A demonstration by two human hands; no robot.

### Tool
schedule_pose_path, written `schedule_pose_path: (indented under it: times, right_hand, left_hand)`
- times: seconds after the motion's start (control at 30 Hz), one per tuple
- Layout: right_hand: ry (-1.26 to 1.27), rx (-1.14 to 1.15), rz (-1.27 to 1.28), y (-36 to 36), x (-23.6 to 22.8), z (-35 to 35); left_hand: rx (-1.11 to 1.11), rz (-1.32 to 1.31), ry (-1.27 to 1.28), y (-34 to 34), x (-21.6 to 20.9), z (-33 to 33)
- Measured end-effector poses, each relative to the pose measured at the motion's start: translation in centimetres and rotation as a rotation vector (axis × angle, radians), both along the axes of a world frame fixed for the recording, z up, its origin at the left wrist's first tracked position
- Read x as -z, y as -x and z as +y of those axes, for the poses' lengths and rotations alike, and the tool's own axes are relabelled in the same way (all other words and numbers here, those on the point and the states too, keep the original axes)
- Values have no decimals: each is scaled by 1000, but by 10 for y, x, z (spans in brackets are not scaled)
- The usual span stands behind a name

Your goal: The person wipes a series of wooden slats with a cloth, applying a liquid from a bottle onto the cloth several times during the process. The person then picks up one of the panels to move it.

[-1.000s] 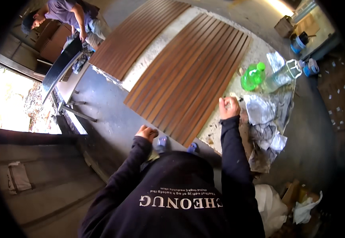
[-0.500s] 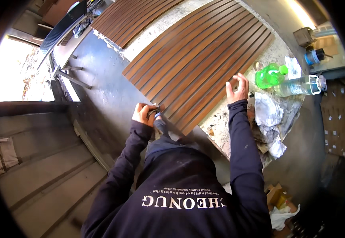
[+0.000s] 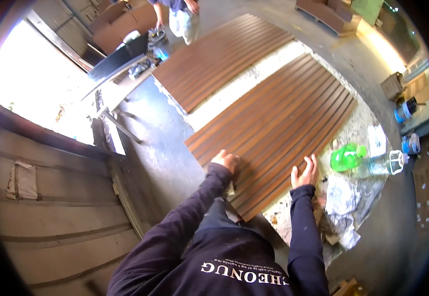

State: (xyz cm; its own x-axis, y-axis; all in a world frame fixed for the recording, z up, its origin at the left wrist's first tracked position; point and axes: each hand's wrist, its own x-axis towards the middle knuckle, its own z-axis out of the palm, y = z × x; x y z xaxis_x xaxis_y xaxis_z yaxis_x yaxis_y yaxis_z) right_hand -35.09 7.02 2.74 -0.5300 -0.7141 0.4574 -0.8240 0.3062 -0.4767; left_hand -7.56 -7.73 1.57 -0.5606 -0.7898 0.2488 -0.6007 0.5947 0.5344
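Observation:
A brown slatted wood panel (image 3: pixel 273 133) lies on the paint-spattered work table (image 3: pixel 362 121). My left hand (image 3: pixel 226 161) is over the panel's near left part, its fingers curled downward. What those fingers hold, if anything, is hidden beneath the hand. At the panel's right edge, my right hand (image 3: pixel 305 172) is open, thumb and fingers apart, with nothing in it. Just right of that hand lie a green bottle (image 3: pixel 345 158) and a clear bottle (image 3: pixel 378 165) with a white handle. Crumpled white cloths (image 3: pixel 341 196) lie nearer to me.
A second slatted panel (image 3: pixel 219 64) is on the far part of the table. Beyond it stands another person (image 3: pixel 182 22) beside a dark bucket (image 3: pixel 159 42). A metal-legged stand (image 3: pixel 118 126) is at the left. A cardboard box (image 3: pixel 393 86) sits far right.
My left hand, earlier beside the panel's near corner with a small dark piece, has moved right and forward over the slats. The view has tilted up, bringing another person into sight.

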Motion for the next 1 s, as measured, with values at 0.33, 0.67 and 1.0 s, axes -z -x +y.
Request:
schedule_pose_path:
  times: [0.33,0.67,1.0]
  right_hand:
    - [-52,36,5,-5,-15,5]
    - [-39,41,8,-4,-12,5]
    - [-18,46,-23,-7,-14,4]
  left_hand:
    - [113,-184,13,-21,-17,23]
    - [89,-196,-66,-29,-27,32]
    - [99,-145,31,27,-23,11]
